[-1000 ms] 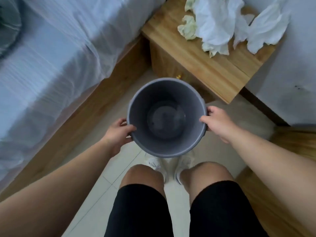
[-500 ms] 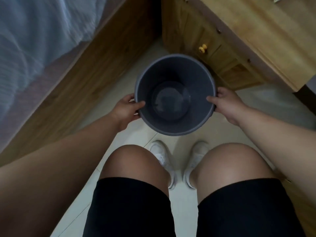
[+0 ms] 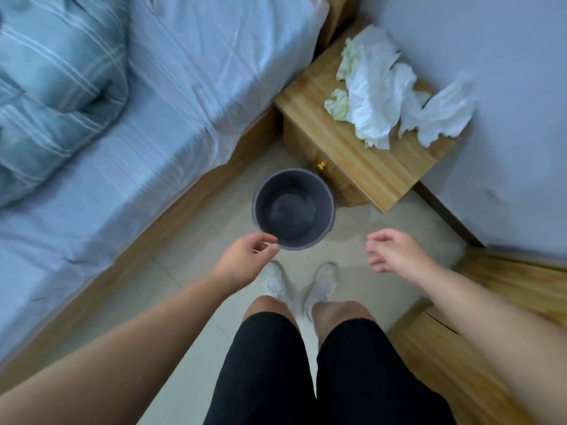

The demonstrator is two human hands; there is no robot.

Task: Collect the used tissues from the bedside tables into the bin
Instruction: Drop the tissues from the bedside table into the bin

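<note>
A round grey bin (image 3: 266, 223) stands on the tiled floor in front of the wooden bedside table (image 3: 362, 167), with nothing visible inside it. Crumpled white and pale green tissues (image 3: 380, 102) lie heaped on the tabletop, toward the wall. My left hand (image 3: 245, 256) hovers at the bin's near rim with loosely curled fingers, holding nothing. My right hand (image 3: 395, 253) is open in the air to the right of the bin, clear of it.
A bed (image 3: 153, 118) with a pale blue sheet and a striped pillow (image 3: 55, 87) fills the left side, its wooden frame running beside the bin. A grey wall (image 3: 506, 118) is behind the table. Wooden furniture (image 3: 460, 363) edges the lower right. My feet stand just behind the bin.
Both hands have let go of the bin, which now stands on the floor. The view has risen, so the tabletop and tissues show again.
</note>
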